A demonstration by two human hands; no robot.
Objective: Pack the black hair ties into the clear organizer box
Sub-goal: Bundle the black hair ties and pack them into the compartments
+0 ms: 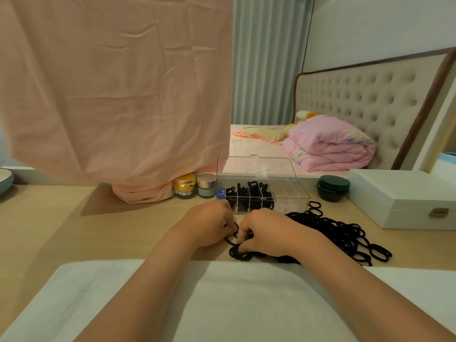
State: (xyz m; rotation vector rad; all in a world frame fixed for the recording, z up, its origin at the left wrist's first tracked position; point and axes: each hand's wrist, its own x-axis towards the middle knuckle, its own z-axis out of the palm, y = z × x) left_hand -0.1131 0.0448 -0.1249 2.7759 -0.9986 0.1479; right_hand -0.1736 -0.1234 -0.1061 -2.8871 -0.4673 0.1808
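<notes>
Both hands, our left hand point(209, 224) and right hand point(265, 232), pinched black elastic hair ties point(237, 251) just in front of the clear plastic lidded organizer box point(293, 193). Loose pile lay right-front of it, nearer our right hand.

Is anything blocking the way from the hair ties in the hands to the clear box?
Nothing visible does. The left hand and right hand pinch hair ties on the table just in front of the clear organizer box. Its lid stands open at the back, and only bare tabletop lies between.
</notes>
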